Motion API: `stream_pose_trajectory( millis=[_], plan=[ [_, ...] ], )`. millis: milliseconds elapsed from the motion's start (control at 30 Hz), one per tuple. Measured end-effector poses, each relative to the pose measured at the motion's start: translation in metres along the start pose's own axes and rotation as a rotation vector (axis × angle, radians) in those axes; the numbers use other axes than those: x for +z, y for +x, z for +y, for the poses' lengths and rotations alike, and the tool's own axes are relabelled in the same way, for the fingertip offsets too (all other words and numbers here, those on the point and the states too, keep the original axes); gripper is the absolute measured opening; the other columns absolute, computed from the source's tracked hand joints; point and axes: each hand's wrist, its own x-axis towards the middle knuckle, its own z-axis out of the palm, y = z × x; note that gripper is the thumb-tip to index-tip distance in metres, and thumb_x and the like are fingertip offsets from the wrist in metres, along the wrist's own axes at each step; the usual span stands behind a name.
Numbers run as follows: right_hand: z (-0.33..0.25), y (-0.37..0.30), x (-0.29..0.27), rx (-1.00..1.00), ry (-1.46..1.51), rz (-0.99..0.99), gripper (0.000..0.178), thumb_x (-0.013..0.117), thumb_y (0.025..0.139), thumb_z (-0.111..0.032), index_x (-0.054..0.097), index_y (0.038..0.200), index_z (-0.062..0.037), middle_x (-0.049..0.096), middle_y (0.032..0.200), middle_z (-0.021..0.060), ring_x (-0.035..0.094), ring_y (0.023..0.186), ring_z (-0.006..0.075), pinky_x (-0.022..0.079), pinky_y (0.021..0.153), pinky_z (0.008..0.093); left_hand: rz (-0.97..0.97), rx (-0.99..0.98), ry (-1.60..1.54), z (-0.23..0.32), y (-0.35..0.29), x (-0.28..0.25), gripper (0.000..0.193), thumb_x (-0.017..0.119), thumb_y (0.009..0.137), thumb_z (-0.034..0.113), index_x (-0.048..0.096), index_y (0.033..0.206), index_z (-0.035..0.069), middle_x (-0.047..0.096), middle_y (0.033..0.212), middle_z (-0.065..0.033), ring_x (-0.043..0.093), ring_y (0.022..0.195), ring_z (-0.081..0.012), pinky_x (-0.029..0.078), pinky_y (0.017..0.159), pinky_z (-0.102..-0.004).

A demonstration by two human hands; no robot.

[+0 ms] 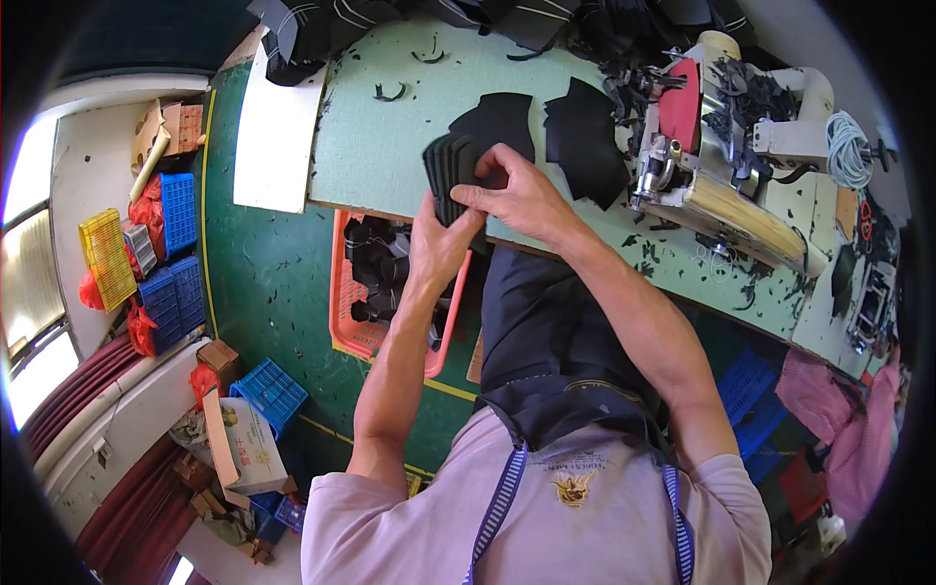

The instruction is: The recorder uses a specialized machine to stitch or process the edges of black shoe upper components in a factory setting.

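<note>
A small stack of curved black cut pieces is held upright over the table's front edge. From below, my left hand is closed round the stack's lower part. My right hand pinches its right side, the thumb against the edges and the index finger bent behind. Just beyond the hands, a flat black panel lies on the pale green table. Another dark panel stack lies to its right. What the pieces are made of I cannot tell for certain.
A machine with a metal head stands at the right, black scraps around it. More black pieces are heaped at the far edge. Below the table, a pink basket holds black pieces. Blue crates and a carton stand left.
</note>
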Motion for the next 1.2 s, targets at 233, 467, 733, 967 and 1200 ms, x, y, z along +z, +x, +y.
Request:
stream_pose_trajectory(
  millis=[233, 467, 733, 967, 1200],
  plan=[
    [-0.010, -0.016, -0.020, 0.109, 0.343, -0.008, 0.022, 0.074, 0.087, -0.022, 0.062, 0.091, -0.0042, 0.063, 0.086, 0.0028, 0.058, 0.082, 0.0115, 0.046, 0.074, 0.0289, -0.231, -0.102, -0.484, -0.002, 0.001, 0.008, 0.042, 0.062, 0.098, 0.020, 0.051, 0.133, 0.000, 0.063, 0.113, -0.0054, 0.058, 0.099, -0.0093, 0.050, 0.085, -0.0283],
    [-0.001, -0.017, -0.038, -0.053, -0.133, 0.418, 0.024, 0.049, 0.094, -0.018, 0.056, 0.106, 0.0026, 0.064, 0.098, 0.0304, 0.064, 0.096, 0.0456, 0.050, 0.083, 0.0499, -0.088, -0.185, -0.780, -0.003, 0.016, 0.013, 0.030, 0.057, 0.093, 0.010, 0.053, 0.120, -0.004, 0.066, 0.105, -0.0159, 0.069, 0.092, -0.0272, 0.059, 0.076, -0.0397],
    [0.016, -0.013, -0.048, -0.321, -0.433, 0.586, 0.028, 0.068, 0.090, -0.022, 0.066, 0.109, -0.0008, 0.071, 0.090, 0.0143, 0.068, 0.084, 0.0311, 0.053, 0.078, 0.0403, -0.103, -0.146, -0.897, -0.004, 0.023, 0.023, 0.034, 0.060, 0.083, -0.009, 0.058, 0.116, -0.004, 0.066, 0.110, -0.0154, 0.068, 0.098, -0.0278, 0.058, 0.086, -0.0415],
    [0.017, 0.010, -0.020, 0.100, 0.112, 0.239, 0.034, 0.077, 0.083, -0.027, 0.068, 0.101, 0.0006, 0.072, 0.092, 0.0118, 0.068, 0.084, 0.0204, 0.053, 0.078, 0.0344, 0.081, -0.030, -0.435, -0.007, 0.012, -0.004, 0.028, 0.070, 0.090, 0.010, 0.059, 0.113, -0.003, 0.070, 0.095, -0.0111, 0.069, 0.080, -0.0186, 0.056, 0.072, -0.0312],
    [-0.007, 0.000, 0.001, 0.034, 0.030, -0.001, 0.038, 0.082, 0.083, -0.028, 0.061, 0.103, -0.0020, 0.065, 0.095, 0.0061, 0.062, 0.085, 0.0132, 0.051, 0.074, 0.0283, -0.048, 0.069, 0.061, -0.006, -0.002, 0.002, 0.051, 0.073, 0.090, 0.030, 0.055, 0.127, -0.001, 0.067, 0.099, -0.0069, 0.061, 0.085, -0.0129, 0.050, 0.076, -0.0291]
  ],
)
